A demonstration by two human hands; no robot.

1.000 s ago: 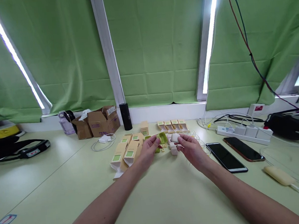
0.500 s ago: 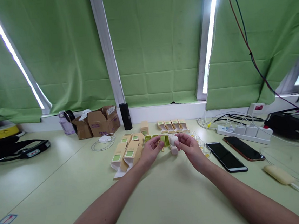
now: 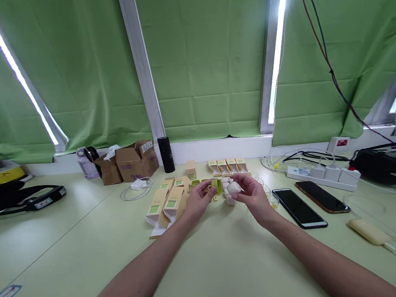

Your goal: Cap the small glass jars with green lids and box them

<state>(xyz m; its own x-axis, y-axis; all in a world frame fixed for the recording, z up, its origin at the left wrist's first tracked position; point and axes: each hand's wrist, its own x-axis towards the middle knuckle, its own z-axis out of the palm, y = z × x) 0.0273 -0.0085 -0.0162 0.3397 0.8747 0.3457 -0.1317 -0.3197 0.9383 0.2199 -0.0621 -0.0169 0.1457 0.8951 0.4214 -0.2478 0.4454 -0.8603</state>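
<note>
My left hand (image 3: 200, 199) pinches a small olive-green hollow square piece (image 3: 217, 186) between thumb and fingers. Close beside it, my right hand (image 3: 253, 195) holds a small white rounded block (image 3: 234, 188), tilted, with a thin pointed bit on its right side. Just beneath and behind that block, a row of similar white blocks (image 3: 230, 200) sits on the table. More green pieces (image 3: 195, 183) lie behind my left hand, partly hidden. Several clear plastic pieces with yellow spots (image 3: 273, 203) lie to the right of my right hand.
Cream cartons with green labels (image 3: 171, 204) lie left of my hands; several open cartons (image 3: 228, 166) stand behind. Two phones (image 3: 300, 208), a power strip (image 3: 323, 177) and cables are on the right. A brown cardboard box (image 3: 137, 163) and black cylinder (image 3: 166, 155) stand at the back.
My right hand has tilted the white block and moved it slightly down and right, apart from the green piece. More of the white row now shows. My left hand stays nearly still.
</note>
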